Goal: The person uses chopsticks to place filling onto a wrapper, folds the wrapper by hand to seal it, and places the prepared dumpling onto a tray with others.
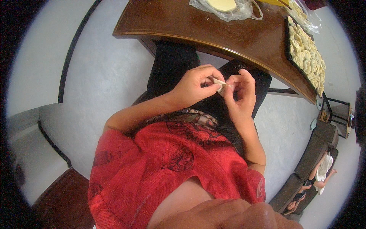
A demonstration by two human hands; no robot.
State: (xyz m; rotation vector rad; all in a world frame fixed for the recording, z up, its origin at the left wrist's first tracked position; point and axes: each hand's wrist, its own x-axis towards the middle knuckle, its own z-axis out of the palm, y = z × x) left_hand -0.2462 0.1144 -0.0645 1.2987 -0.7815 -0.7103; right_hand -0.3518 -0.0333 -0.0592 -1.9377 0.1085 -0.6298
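Between my two hands, above my lap, is a small pale dumpling (220, 84), pinched by the fingertips of both. My left hand (197, 84) grips its left end between thumb and forefinger. At its right end, the thumb and forefinger of my right hand (241, 96) press the dough, with the other fingers curled and raised. The fingers partly cover the dumpling. On the wooden table (228, 34) before me, a black tray (288, 50) at the right holds many folded dumplings (307, 57). A stack of pale round dough wrappers (223, 4) lies in a clear plastic bag at the top.
The table's curved edge runs just beyond my hands and knees. Another clear plastic bag (313, 21) with pale pieces lies behind the tray, near a yellow item (276, 2). At the far right, a person (303, 189) lies on a dark sofa (307, 151).
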